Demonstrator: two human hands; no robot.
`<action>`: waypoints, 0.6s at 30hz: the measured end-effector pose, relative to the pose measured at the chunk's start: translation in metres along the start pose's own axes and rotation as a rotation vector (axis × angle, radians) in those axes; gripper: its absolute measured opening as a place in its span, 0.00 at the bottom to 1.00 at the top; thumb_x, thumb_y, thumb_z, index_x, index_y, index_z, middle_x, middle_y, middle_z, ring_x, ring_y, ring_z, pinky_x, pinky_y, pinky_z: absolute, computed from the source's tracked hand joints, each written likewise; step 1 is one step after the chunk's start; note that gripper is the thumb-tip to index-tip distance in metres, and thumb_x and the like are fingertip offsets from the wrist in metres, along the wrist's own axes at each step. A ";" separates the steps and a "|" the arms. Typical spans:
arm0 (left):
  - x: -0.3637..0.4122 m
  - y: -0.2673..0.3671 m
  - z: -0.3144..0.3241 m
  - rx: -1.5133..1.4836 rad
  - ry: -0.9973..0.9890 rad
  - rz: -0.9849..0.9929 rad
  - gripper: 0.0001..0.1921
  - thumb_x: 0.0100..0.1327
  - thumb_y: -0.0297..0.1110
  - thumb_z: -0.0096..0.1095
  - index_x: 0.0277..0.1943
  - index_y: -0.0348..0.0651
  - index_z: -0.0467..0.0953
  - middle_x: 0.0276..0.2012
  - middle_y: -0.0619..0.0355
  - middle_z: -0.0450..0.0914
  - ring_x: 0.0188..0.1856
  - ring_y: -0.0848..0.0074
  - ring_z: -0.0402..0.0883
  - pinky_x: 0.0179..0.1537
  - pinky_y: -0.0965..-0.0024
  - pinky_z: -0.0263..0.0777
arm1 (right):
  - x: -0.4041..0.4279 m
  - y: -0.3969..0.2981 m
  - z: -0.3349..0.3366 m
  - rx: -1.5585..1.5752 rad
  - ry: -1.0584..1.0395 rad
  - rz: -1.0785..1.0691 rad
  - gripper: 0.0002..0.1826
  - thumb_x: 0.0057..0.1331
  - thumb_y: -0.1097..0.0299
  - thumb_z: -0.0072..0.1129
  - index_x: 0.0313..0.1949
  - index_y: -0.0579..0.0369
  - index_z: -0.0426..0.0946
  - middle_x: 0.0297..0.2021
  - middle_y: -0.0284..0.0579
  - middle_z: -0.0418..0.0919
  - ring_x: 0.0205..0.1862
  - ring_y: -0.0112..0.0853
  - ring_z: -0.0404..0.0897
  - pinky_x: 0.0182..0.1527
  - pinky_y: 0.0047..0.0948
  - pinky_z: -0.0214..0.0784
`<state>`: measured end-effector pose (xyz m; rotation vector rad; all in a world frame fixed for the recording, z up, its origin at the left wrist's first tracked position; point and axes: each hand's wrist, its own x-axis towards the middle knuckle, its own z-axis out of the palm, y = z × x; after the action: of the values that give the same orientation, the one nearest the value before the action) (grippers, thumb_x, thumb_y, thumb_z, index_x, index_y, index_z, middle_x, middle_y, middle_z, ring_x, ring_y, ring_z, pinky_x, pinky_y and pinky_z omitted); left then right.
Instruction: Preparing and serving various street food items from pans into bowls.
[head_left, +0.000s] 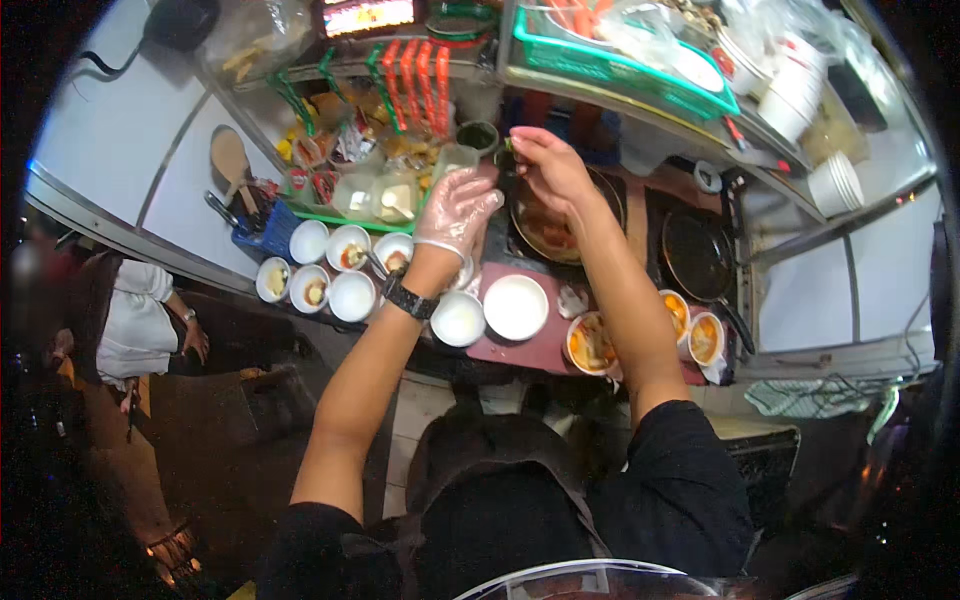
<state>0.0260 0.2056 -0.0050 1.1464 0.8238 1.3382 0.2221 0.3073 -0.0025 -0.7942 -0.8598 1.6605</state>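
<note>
My left hand (463, 210), in a clear plastic glove with a black watch at the wrist, hovers over the counter beside a translucent tub (454, 161); whether it holds anything is unclear. My bare right hand (551, 169) pinches a small green piece (510, 144) above the near left of a pan (551, 232) with reddish food. A dark container with green contents (478, 136) stands between the hands. Below them are an empty-looking white bowl (516, 307), a smaller white cup (457, 319) and a bowl of orange and pale food (589, 343). Several white cups stand left, some with food inside.
A blue basket (266, 236) with utensils stands left. At right are a frying pan (697, 255) and two filled cups (705, 337). A shelf above holds a green basket (622, 71) and stacked white cups (835, 184). A person (139, 322) stands beyond the left edge.
</note>
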 end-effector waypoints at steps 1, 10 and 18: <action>-0.006 -0.003 0.013 -0.083 -0.036 -0.008 0.25 0.73 0.24 0.66 0.69 0.36 0.65 0.60 0.49 0.79 0.58 0.69 0.82 0.64 0.68 0.77 | -0.042 -0.012 0.010 -0.015 -0.001 -0.007 0.11 0.70 0.73 0.68 0.52 0.57 0.83 0.38 0.34 0.85 0.36 0.21 0.79 0.39 0.21 0.71; -0.111 -0.047 0.110 0.163 -0.201 -0.284 0.07 0.69 0.23 0.72 0.48 0.34 0.83 0.43 0.57 0.88 0.44 0.77 0.86 0.48 0.73 0.81 | -0.250 -0.031 -0.061 -0.701 -0.007 0.134 0.07 0.69 0.75 0.67 0.45 0.61 0.85 0.36 0.36 0.86 0.37 0.20 0.83 0.41 0.24 0.76; -0.166 -0.072 0.140 0.721 -0.262 0.010 0.10 0.60 0.22 0.75 0.45 0.36 0.85 0.39 0.52 0.90 0.42 0.69 0.89 0.46 0.67 0.82 | -0.283 -0.002 -0.115 -0.990 -0.159 0.143 0.09 0.65 0.79 0.64 0.44 0.62 0.84 0.32 0.43 0.88 0.32 0.27 0.86 0.38 0.29 0.77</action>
<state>0.1627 0.0308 -0.0605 1.8379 1.1419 0.8749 0.3831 0.0499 -0.0371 -1.4106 -1.8209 1.3714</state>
